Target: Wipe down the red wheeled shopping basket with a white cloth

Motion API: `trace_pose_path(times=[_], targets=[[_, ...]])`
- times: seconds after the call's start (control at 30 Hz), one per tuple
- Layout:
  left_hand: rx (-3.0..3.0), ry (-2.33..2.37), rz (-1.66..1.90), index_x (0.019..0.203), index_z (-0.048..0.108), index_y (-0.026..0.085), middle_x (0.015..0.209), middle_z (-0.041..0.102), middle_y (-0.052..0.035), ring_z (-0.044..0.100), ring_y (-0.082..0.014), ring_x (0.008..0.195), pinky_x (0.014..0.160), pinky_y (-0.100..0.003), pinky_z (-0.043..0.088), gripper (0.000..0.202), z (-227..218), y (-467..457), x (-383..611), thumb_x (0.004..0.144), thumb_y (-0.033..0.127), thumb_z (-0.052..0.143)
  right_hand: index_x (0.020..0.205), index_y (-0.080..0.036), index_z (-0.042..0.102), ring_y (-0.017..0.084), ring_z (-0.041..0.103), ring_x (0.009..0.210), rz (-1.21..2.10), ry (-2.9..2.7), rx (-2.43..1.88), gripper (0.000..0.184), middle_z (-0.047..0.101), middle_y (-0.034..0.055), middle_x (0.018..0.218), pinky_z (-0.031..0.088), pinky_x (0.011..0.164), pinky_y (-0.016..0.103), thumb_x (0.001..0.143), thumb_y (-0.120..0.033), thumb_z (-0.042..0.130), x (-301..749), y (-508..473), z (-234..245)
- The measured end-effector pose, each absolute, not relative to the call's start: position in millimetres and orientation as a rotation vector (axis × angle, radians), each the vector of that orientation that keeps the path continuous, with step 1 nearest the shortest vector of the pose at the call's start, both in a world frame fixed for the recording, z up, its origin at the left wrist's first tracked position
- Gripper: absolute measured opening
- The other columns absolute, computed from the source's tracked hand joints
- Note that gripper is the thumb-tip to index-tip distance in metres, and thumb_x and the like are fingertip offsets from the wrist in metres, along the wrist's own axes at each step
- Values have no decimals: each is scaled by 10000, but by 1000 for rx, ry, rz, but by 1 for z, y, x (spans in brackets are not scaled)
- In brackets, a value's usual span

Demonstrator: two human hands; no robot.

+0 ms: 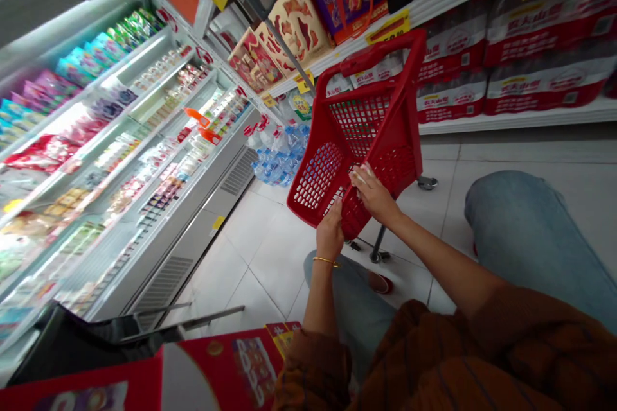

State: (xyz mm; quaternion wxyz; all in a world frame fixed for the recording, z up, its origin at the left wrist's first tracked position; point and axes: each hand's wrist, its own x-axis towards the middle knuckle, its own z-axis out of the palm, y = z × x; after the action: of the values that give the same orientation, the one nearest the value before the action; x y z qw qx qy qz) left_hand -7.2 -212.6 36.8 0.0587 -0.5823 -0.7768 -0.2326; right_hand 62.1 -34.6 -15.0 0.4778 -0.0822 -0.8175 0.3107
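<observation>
A red plastic shopping basket (pixel 366 135) on a wheeled stand stands in the supermarket aisle in front of me. My left hand (pixel 330 231), with a gold bangle at the wrist, is closed on the basket's near rim. My right hand (pixel 373 192) rests on the same rim a little higher, fingers curled over it around something small and pale that I cannot make out. The basket looks to have nothing in it. My knees in blue jeans show below and to the right.
An open chiller (pixel 120 160) with shelves of packaged food runs along the left. Shelves on the right carry gift boxes (pixel 294 26) and shrink-wrapped bottled water packs (pixel 530 58). Loose water bottles (pixel 279 154) lie on the floor ahead. A red box (pixel 212 366) lies at bottom left.
</observation>
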Motion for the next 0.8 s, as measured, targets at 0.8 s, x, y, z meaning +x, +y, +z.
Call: trace_pose_path(times=[0.8], targets=[[-1814, -2160, -399, 1477, 230, 151, 1504, 323, -152, 263, -225, 1404, 1141, -440, 331, 605, 35, -192, 14, 892, 51, 344, 1501, -265, 109, 197, 146, 1447, 1146, -1755, -249, 592, 178, 62, 1570, 236, 1177, 486, 965, -159, 334, 76, -144, -45]])
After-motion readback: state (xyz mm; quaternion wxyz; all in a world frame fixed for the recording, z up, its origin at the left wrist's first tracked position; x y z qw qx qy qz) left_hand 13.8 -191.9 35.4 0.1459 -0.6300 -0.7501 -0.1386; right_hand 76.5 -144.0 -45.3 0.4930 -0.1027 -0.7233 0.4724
